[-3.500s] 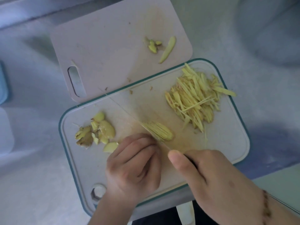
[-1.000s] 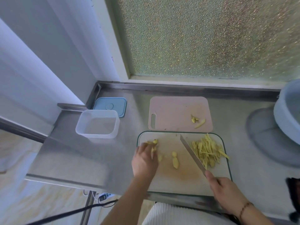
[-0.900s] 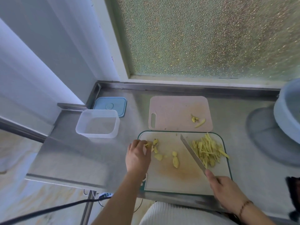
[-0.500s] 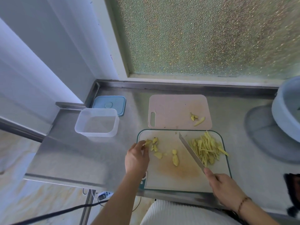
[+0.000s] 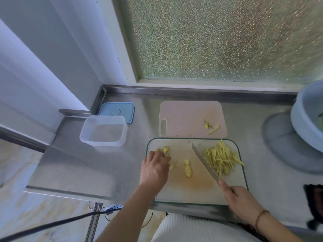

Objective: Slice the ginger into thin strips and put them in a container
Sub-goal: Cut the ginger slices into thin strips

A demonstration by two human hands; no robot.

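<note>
On the white cutting board (image 5: 192, 193), a pile of thin ginger strips (image 5: 222, 158) lies at the right. A small sliced ginger piece (image 5: 187, 169) sits in the middle. At the left are ginger slices (image 5: 167, 149); my left hand (image 5: 154, 170) covers most of them, its fingers curled down over them. My right hand (image 5: 241, 202) grips the handle of a knife (image 5: 204, 161), whose blade lies slanted between the middle piece and the strips. The clear plastic container (image 5: 104, 131) stands apart, to the left of the boards.
A pink cutting board (image 5: 185, 117) with ginger scraps (image 5: 212, 127) lies behind the white one. A blue lid (image 5: 117, 110) sits behind the container. A pale blue basin (image 5: 307, 117) stands at the right edge. The steel counter ends at the left and front.
My left hand has slid right from the board's left edge onto the ginger slices. The knife and my right hand have hardly moved. Earlier I was cutting close up.
</note>
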